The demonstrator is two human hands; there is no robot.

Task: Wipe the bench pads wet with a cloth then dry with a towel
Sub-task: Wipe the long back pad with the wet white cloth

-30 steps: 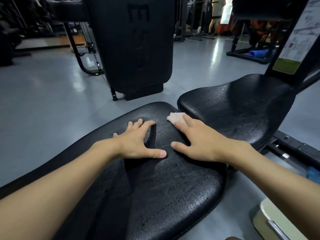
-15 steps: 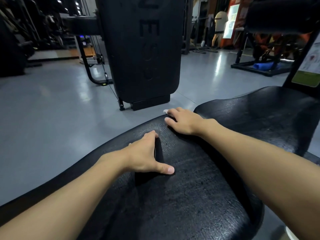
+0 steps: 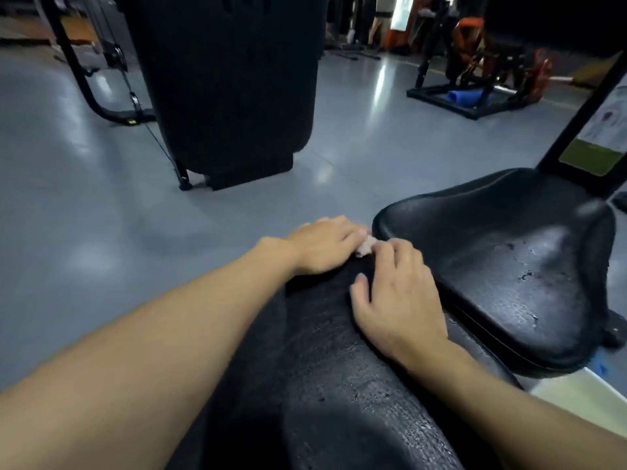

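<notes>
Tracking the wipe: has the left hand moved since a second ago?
Yes: left hand slid forward along the long pad, up to the seat pad.

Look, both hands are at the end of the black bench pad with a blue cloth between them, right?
Not quite: the head view shows the cloth is pale pinkish, not blue. It does lie between the left hand and right hand at the end of the black bench pad.
</notes>
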